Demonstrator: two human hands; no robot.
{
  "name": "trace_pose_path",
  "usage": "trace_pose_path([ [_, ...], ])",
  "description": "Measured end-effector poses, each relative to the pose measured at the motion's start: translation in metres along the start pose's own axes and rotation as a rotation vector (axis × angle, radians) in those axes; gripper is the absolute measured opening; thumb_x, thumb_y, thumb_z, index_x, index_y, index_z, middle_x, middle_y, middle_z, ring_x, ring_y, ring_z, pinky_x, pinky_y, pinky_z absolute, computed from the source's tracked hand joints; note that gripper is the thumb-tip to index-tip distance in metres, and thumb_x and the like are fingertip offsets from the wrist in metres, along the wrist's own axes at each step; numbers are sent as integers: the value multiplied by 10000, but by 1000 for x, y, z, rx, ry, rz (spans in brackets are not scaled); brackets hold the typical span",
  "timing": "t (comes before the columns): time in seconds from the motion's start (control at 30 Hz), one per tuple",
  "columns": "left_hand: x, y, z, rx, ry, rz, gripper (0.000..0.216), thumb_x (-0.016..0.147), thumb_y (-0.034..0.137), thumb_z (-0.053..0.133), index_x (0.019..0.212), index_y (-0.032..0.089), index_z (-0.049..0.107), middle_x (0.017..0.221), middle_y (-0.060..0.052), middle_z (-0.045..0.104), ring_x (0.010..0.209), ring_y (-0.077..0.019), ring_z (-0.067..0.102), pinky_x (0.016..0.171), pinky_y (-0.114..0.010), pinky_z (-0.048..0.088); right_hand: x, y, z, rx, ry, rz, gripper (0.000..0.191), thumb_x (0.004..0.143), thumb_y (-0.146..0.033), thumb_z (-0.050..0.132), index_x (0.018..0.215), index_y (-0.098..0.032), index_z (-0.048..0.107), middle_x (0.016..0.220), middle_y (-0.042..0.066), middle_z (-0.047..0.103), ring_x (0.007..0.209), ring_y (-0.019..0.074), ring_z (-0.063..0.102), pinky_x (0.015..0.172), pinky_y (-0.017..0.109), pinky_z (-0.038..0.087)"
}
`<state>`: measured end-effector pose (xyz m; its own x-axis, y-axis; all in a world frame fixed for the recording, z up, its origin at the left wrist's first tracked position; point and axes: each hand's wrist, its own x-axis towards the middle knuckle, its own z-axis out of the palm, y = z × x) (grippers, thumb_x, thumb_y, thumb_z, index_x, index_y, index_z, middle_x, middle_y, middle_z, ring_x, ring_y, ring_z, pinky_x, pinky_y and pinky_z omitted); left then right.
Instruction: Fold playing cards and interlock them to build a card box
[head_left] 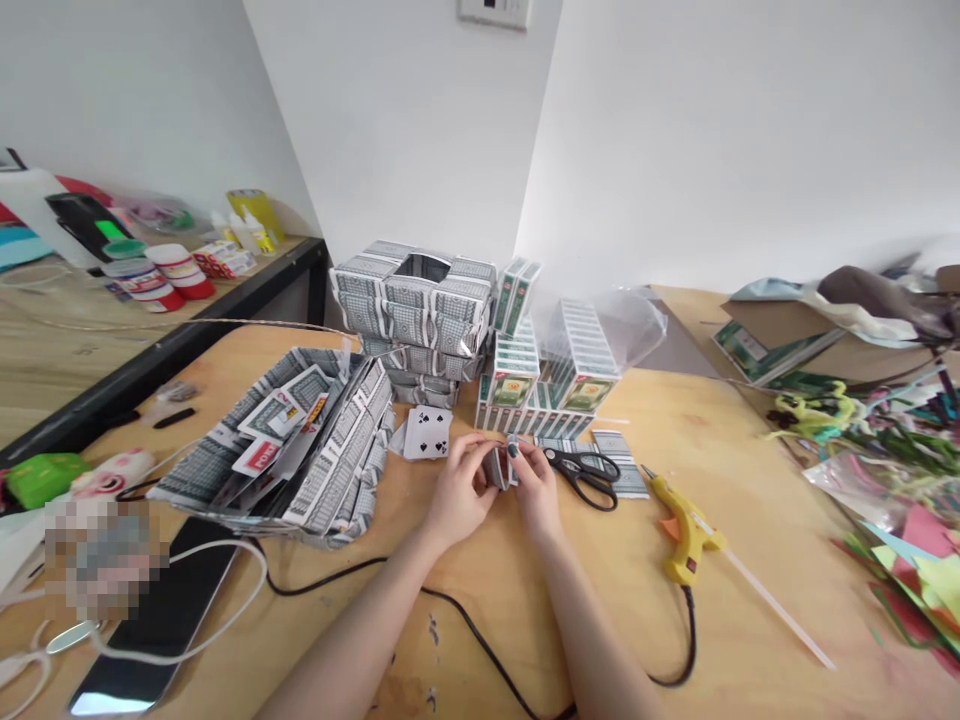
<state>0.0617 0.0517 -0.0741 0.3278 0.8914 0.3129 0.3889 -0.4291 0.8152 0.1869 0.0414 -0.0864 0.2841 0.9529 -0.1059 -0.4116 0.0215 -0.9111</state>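
Nearest, a black phone [142, 650] is laid at lower left, partly crossed by a white cable [180, 659]; a black cord [487, 646] is trailed over the wooden tabletop [450, 680], passing beneath the forearms. Item, at centre: one small folded card piece [498, 470], held between both hands, left of the scissors; whether it is rested on the wood cannot be told. By the left hand [463, 490] it is pinched with thumb and fingertips, and by the right hand [535, 487] it is gripped from the other side, fingers bent. At right, one yellow glue gun [684, 540] is set down, with a translucent stick [780, 612] projecting from its rear. Black-handled scissors [592, 478] are laid shut across flat patterned cards [634, 482]. At left, a basket of folded cards [341, 475] is filled with loose cards and packets; beside it, spade cards [429, 435] are piled face up. Beyond, green-and-white card boxes [514, 375] are stacked beside a patterned card-built box [427, 310], its top pierced by an opening.
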Motion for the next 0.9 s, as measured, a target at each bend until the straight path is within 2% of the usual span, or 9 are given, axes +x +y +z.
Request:
trace_pose_path([
  [0.13,0,1,0,16,6,34,572,671,54,531,1200,249,433,1196,-77,440,866,-158,560,733,-300,520,0,-1,2,-32,-26,-14,303,640,-333,695,879,-192,573,866,26,632,807,169,578,746,306,434],
  [0.3,1,3,-1,-3,20,31,554,697,43,490,1206,254,429,1196,-80,437,841,-145,571,692,-283,525,0,-2,4,-48,-49,2,310,635,-337,697,872,-194,558,893,36,640,838,182,588,767,327,444],
  [0.4,2,5,-2,19,52,53,535,697,28,481,1188,236,444,1207,-82,434,1055,-198,497,846,-337,482,0,-2,5,-87,-76,-6,305,629,-315,706,866,-199,552,882,31,643,828,173,593,761,318,451],
  [0.47,2,5,-1,36,61,67,536,696,19,476,1188,230,444,1211,-80,435,1122,-206,450,923,-364,435,0,-2,5,-114,-87,-10,302,627,-307,707,864,-199,555,880,34,645,827,173,597,757,318,456],
  [0.7,1,4,0,58,46,62,547,702,30,469,1205,243,436,1220,-81,422,1077,-202,488,901,-366,453,0,-3,6,-149,-83,1,337,595,-309,724,868,-192,563,857,44,654,795,187,607,679,307,477],
  [0.9,1,5,-1,61,32,112,536,722,49,465,1226,225,419,1242,-80,448,1168,-211,421,977,-389,392,-5,-8,10,-120,-115,17,308,617,-326,705,854,-191,561,841,45,655,797,188,608,692,311,475],
])
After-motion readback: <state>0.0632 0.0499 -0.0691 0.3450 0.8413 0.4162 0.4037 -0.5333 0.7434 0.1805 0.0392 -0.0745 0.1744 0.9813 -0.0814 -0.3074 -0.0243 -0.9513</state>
